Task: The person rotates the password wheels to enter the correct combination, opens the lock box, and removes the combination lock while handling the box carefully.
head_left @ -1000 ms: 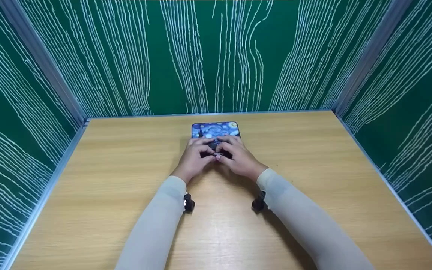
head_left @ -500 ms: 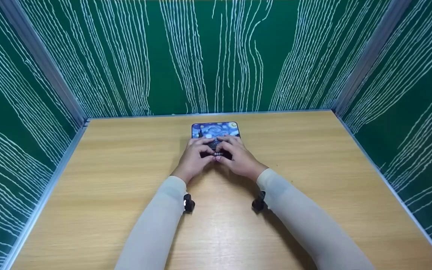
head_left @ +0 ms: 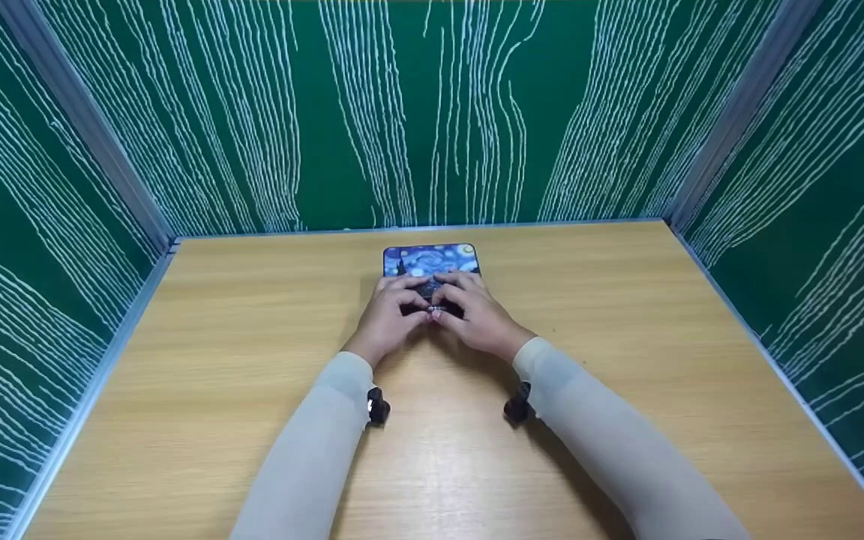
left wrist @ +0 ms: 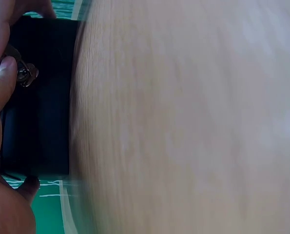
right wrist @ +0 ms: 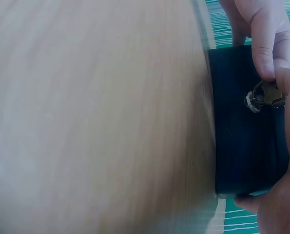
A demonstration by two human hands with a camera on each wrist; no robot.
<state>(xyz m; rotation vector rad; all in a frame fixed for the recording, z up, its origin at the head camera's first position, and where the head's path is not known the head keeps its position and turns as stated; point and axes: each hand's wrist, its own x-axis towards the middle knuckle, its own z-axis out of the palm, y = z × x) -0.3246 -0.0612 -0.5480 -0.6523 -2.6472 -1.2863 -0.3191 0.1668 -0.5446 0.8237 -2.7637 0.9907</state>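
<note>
A box (head_left: 430,260) with a blue swirling night-sky picture on its lid and black sides sits toward the back of the table. My left hand (head_left: 391,319) grips its left side, and my right hand (head_left: 477,316) grips the right. Both thumbs and index fingers meet at a metal clasp (right wrist: 254,100) on the dark front face (left wrist: 40,112). In the left wrist view the left thumb (left wrist: 3,80) presses the clasp, partly covering it. The right wrist view shows fingertips of both hands right at the metal. Fingers hide the front part of the lid.
The light wooden table (head_left: 252,360) is bordered by green walls (head_left: 462,112) with white wavy lines. Grey metal posts (head_left: 732,127) stand at the back corners. Each sleeved wrist carries a small black camera (head_left: 378,406).
Only slight finger shifts show at the clasp. The box and both arms stay in place.
</note>
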